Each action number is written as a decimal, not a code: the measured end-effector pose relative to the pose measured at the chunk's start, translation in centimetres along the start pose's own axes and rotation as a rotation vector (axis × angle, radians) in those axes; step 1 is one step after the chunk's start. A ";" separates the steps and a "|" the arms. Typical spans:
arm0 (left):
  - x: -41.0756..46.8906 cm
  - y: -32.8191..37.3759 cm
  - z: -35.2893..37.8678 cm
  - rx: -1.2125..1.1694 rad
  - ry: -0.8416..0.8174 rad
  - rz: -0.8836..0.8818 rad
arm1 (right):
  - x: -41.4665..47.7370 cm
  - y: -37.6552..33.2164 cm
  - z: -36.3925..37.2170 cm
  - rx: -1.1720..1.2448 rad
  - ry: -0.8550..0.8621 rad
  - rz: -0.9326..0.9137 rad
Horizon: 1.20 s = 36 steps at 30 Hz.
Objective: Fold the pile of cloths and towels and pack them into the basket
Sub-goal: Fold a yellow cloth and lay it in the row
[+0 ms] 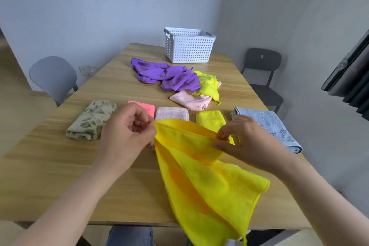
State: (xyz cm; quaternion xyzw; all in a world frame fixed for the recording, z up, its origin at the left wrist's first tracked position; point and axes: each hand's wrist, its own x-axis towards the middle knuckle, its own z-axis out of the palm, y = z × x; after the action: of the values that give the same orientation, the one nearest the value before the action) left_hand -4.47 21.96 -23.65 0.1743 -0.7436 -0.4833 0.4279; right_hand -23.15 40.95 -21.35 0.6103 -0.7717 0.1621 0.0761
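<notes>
1. Two hands pinch the top edge of the yellow cloth (209,185): the left hand (127,126) grips one corner and the right hand (245,142) grips further along. The rest hangs past the near edge of the worktop (60,166).
2. Likely trouble: the dangling corner could twist (soft fabric sags), giving a crooked fold.
3. An unfolded pile (165,76) lies beyond a row of folded pieces, with the basket (189,46) at the far end.
4. The worktop is wood-grained, the walls are pale, and a grey chair (54,78) and a black chair (261,70) flank it.
</notes>
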 end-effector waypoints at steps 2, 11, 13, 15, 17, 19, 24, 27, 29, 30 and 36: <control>1.0 0.0 -0.6 0.045 0.000 0.017 | 0.0 0.7 -1.3 -0.088 0.002 -0.013; 5.6 4.2 -0.9 0.120 0.007 0.169 | 1.9 0.3 -9.5 -0.387 0.280 -0.149; 6.6 6.3 -1.2 0.122 0.025 0.216 | 2.3 -0.3 -11.7 -0.431 0.343 -0.146; 7.4 8.3 -1.5 0.135 0.041 0.259 | 2.5 -0.9 -13.6 -0.465 0.389 -0.142; 8.0 10.1 -2.0 0.159 0.057 0.293 | 2.4 -1.9 -15.3 -0.487 0.419 -0.134; 8.1 12.0 -2.5 0.173 0.065 0.331 | 1.9 -2.8 -16.8 -0.500 0.447 -0.116; 7.3 14.2 -2.9 0.147 0.081 0.387 | 0.9 -3.8 -17.6 -0.534 0.463 -0.086; 6.5 14.8 -2.6 0.110 0.083 0.402 | 0.2 -4.3 -17.5 -0.495 0.457 -0.058; 6.3 15.3 -2.3 0.093 0.085 0.402 | -0.2 -4.6 -17.6 -0.492 0.479 -0.029; 6.2 15.5 -2.2 0.079 0.090 0.404 | -0.3 -4.7 -17.7 -0.490 0.485 -0.012; 5.2 16.2 -2.6 -0.045 0.083 0.377 | -1.3 -6.2 -19.0 -0.388 0.427 0.080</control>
State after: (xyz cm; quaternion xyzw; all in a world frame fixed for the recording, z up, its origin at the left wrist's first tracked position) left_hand -2.91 24.64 -6.68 0.0420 -0.7338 -0.4035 0.5450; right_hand -18.37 47.43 -3.02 0.5055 -0.7783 0.1389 0.3456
